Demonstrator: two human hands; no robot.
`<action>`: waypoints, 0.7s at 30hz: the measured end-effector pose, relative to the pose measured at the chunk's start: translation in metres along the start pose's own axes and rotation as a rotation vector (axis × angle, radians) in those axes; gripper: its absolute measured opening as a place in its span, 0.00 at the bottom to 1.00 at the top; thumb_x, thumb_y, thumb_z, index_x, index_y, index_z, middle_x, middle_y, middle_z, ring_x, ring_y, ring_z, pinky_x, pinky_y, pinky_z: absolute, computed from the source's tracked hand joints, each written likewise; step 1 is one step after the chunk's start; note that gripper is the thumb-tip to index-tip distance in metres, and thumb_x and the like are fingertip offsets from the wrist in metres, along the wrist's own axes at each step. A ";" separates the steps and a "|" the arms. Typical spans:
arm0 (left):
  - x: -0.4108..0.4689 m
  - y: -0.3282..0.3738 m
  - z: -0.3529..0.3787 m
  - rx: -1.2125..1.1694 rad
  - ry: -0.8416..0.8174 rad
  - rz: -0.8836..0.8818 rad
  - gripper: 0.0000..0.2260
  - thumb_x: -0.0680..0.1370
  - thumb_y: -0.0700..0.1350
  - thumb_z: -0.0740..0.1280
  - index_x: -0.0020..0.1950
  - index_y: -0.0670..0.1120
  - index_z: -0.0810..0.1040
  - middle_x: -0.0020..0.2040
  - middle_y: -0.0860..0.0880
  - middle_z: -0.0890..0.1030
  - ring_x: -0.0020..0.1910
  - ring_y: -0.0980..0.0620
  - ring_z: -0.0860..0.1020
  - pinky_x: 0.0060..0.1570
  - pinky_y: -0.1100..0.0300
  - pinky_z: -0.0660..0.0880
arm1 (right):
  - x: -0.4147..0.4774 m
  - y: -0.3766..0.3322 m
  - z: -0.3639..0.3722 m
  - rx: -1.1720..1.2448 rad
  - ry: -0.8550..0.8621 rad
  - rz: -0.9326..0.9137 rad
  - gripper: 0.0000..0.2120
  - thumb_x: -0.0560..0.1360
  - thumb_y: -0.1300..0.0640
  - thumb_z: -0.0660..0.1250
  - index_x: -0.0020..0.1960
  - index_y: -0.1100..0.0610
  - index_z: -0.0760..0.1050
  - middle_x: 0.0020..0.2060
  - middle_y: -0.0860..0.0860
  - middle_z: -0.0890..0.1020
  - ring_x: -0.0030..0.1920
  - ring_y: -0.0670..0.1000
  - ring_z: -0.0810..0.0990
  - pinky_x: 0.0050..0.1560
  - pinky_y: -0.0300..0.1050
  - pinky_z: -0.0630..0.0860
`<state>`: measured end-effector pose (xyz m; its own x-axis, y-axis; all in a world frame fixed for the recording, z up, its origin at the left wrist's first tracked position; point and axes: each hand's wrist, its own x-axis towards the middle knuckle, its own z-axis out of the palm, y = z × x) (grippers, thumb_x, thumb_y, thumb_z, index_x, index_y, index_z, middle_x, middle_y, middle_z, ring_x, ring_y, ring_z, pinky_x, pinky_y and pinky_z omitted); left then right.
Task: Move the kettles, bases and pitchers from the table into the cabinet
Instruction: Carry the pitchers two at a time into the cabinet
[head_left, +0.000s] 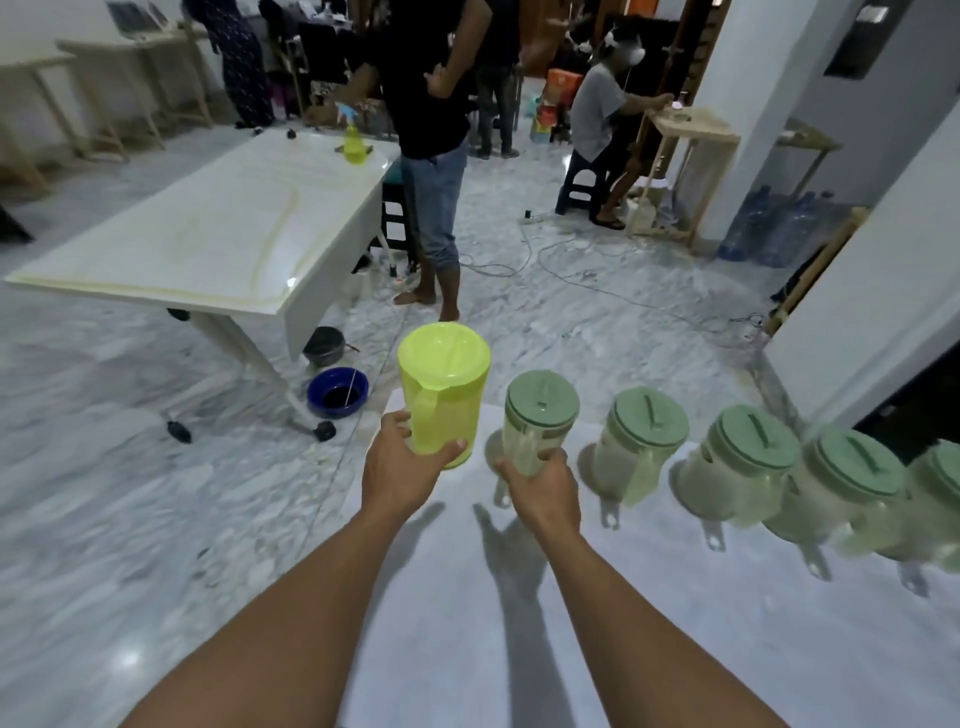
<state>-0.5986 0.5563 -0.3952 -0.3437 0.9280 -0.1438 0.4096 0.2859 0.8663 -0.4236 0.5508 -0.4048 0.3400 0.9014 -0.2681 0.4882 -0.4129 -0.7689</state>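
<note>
A yellow pitcher (445, 389) with a yellow lid stands at the far left corner of the white surface (649, 623) below me. My left hand (402, 467) grips its handle and base. To its right my right hand (543, 486) is closed around the handle of a clear pitcher with a green lid (540, 410). Several more green-lidded pitchers (644, 441) stand in a row running to the right edge, the last one (940, 499) cut off by the frame.
A long white table (208, 234) stands ahead to the left, a yellow spray bottle (355, 140) on it. A blue basin (336, 392) and a dark pot (324, 345) sit on the marble floor. A person (434, 130) stands close ahead; cables cross the floor.
</note>
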 end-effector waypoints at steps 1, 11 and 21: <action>0.005 -0.002 0.003 -0.044 0.016 -0.027 0.34 0.65 0.61 0.78 0.64 0.50 0.71 0.59 0.50 0.78 0.57 0.48 0.77 0.54 0.53 0.74 | 0.004 0.002 0.005 0.056 -0.007 0.010 0.29 0.72 0.41 0.74 0.63 0.57 0.71 0.56 0.54 0.81 0.50 0.55 0.78 0.48 0.45 0.71; 0.042 -0.006 0.026 -0.181 0.083 -0.057 0.08 0.74 0.50 0.71 0.43 0.45 0.81 0.41 0.48 0.83 0.45 0.46 0.81 0.43 0.54 0.75 | 0.028 0.009 0.040 0.372 0.074 0.023 0.07 0.74 0.54 0.71 0.48 0.54 0.76 0.41 0.50 0.82 0.43 0.53 0.79 0.42 0.44 0.71; 0.045 0.001 0.028 -0.250 0.203 0.000 0.12 0.78 0.42 0.66 0.34 0.41 0.74 0.33 0.46 0.77 0.38 0.43 0.78 0.37 0.57 0.70 | 0.035 0.013 0.050 0.378 0.236 -0.026 0.07 0.76 0.56 0.66 0.43 0.60 0.73 0.35 0.53 0.78 0.37 0.54 0.75 0.37 0.41 0.71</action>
<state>-0.5902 0.6051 -0.4143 -0.5160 0.8540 -0.0673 0.1977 0.1951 0.9606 -0.4457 0.5834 -0.4534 0.5273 0.8381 -0.1399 0.1853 -0.2741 -0.9437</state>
